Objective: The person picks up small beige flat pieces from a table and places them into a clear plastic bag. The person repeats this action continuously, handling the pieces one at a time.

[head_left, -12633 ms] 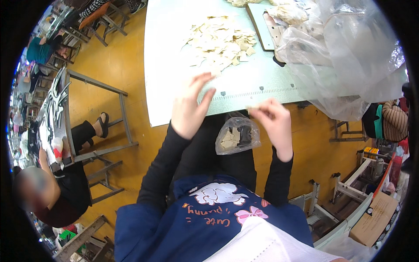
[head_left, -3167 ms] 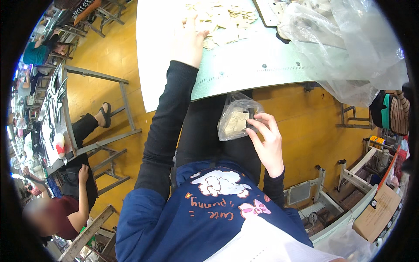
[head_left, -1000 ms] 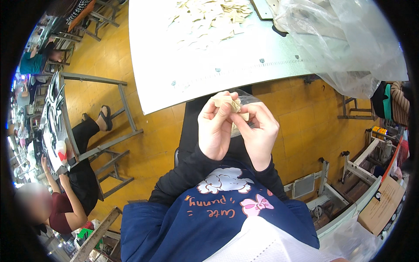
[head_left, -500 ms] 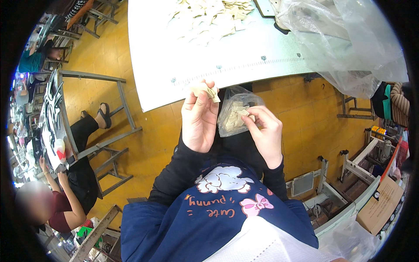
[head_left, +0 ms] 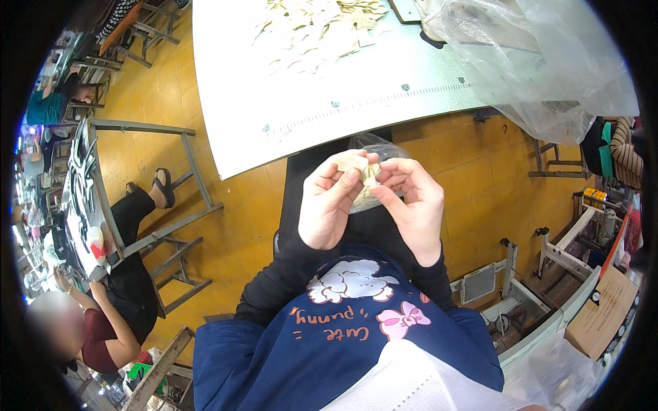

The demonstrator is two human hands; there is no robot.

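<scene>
Orange lettering point(head_left: 336, 334), upside down in this view, runs beneath a white cartoon animal point(head_left: 353, 282) and beside a pink bow point(head_left: 404, 320) on the worker's navy-blue shirt point(head_left: 274, 359). Just beyond, the left hand point(head_left: 327, 204) pinches a small bundle of cream, flat, thin pieces point(head_left: 354, 164) between thumb and fingers. The right hand point(head_left: 418, 209) meets it, fingertips bent to the bundle's edge; whether they grip a piece cannot be told. Half a second earlier the hands were apart, the right one at the clear plastic bag point(head_left: 385, 148) that is now largely hidden behind both. At right, a brown cardboard box point(head_left: 602, 314) bears print too small to read. Farther off, a dark printed scale point(head_left: 370, 98) lines the near edge of the white, smooth-topped table point(head_left: 233, 109). Loose cream pieces point(head_left: 315, 31) lie heaped beyond it, left of crumpled, translucent plastic sheeting point(head_left: 555, 68).
</scene>
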